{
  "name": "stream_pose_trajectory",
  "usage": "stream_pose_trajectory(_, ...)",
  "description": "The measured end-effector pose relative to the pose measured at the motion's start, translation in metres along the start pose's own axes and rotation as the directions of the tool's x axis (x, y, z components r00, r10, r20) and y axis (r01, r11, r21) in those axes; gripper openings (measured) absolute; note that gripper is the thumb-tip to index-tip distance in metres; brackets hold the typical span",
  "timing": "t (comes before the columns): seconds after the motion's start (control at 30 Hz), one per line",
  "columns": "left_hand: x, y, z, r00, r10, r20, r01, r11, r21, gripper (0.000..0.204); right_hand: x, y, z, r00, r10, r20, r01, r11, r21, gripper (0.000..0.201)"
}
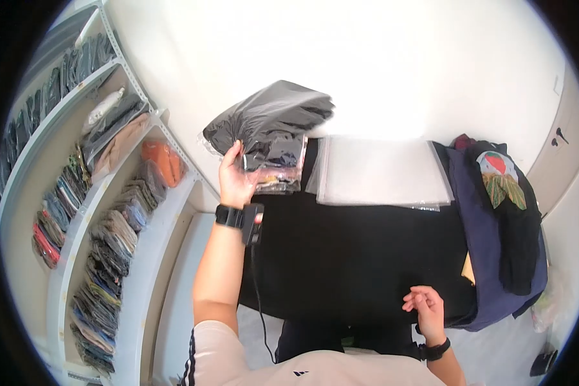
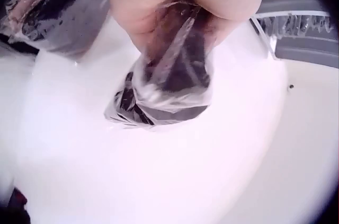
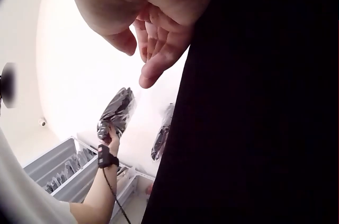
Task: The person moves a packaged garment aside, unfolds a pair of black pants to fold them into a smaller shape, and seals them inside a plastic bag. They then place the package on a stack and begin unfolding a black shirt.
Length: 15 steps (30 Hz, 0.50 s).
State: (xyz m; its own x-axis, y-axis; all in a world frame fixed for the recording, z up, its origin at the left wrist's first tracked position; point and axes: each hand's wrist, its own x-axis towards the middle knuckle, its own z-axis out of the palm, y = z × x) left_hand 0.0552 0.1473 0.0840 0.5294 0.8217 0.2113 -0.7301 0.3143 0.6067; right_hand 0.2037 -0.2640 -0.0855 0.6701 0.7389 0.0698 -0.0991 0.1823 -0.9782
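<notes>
One grip is clamped: the left hand [image 1: 237, 183] pinches the gathered edge of a dark garment in clear plastic [image 1: 270, 116], thumb and fingers closed on it. That bundle hangs in the air above the far left corner of the black desk [image 1: 360, 257], in front of the white wall [image 1: 457, 58]. The other grip is apart: the right hand [image 1: 426, 309] hovers over the near right part of the desk, fingers loosely bent, thumb clear of them. A device [image 1: 253, 224] is strapped to the left wrist, its cable [image 1: 258, 276] trailing down. Just below the raised bundle I see a shiny packet [image 1: 280, 162], partly covered from above. To its right lie flat clear bags [image 1: 383, 170]. Across the right end spreads a navy garment [image 1: 489, 276], with a black printed garment [image 1: 520, 251] over it. On the left, shelves [image 1: 149, 225] hold rows of bagged clothes, an orange piece [image 1: 163, 162] among them.
</notes>
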Motion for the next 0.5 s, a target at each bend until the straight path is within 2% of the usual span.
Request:
stream_pose_trajectory(0.07, 0.081, -0.018, -0.069, 0.998, -0.022, 0.055, 0.029, 0.991, -0.13, 0.011, 0.001, -0.001, 0.001, 1.0, 0.017, -0.002, -0.017, 1.0, -0.009, 0.018)
stream_pose_trajectory(0.13, 0.135, -0.045, -0.113, 1.0, 0.001, -0.02, -0.005, 0.978, -0.208, 0.009, 0.002, -0.004, 0.0, 1.0, 0.018, 0.013, -0.018, 1.0, -0.007, 0.017)
stream_pose_trajectory(0.17, 0.127, -0.056, -0.101, 0.995, 0.017, -0.094, -0.033, 0.985, -0.17, 0.008, 0.003, -0.004, -0.002, 0.999, 0.049, 0.009, -0.049, 0.998, 0.03, 0.016)
stream_pose_trajectory(0.23, 0.155, -0.077, -0.138, 0.96, -0.028, -0.28, -0.019, 0.986, -0.164, 0.009, 0.004, -0.003, -0.001, 0.997, 0.079, -0.017, -0.077, 0.995, 0.055, 0.017)
stream_pose_trajectory(0.27, 0.155, -0.082, -0.134, 0.924, -0.032, -0.381, -0.032, 0.987, -0.16, 0.009, 0.004, -0.002, -0.001, 0.998, 0.059, -0.016, -0.059, 0.998, 0.018, 0.016)
stream_pose_trajectory(0.4, 0.164, -0.085, -0.137, 0.898, -0.025, -0.439, -0.042, 0.989, -0.143, 0.011, 0.003, -0.003, 0.0, 0.995, 0.092, -0.033, -0.092, 0.996, 0.006, 0.013)
stream_pose_trajectory(0.5, 0.169, -0.072, -0.136, 0.929, -0.116, -0.35, 0.091, 0.992, -0.088, 0.014, 0.005, -0.003, 0.0, 0.992, 0.119, -0.042, -0.119, 0.993, 0.005, 0.013)
